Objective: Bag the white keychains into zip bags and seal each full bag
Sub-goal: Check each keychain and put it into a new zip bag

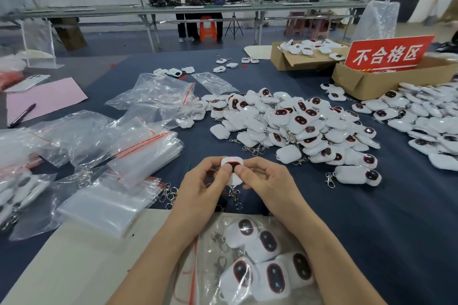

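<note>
Lower centre of frame: we hold one white keychain [231, 166] between the left hand [202, 183] and the right hand [264, 181]. The fingers [226, 169] of both curl round its edges, thumbs on the dark oval face, ring and clasp hanging free below. It faces us, probably for a check before bagging.

The zip bag [260, 265] lies directly beneath, between our forearms on a pale sheet [86, 255], holding about five pieces. That placement keeps the drop short. We cannot tell if it is sealed.

The loose pile [297, 126] sits mid-frame on the tabletop [396, 230], near the right hand. The empty bags [138, 153] are stacked at left. The cardboard box [366, 84] with the red sign [387, 53], upper right, is likely for rejects.
</note>
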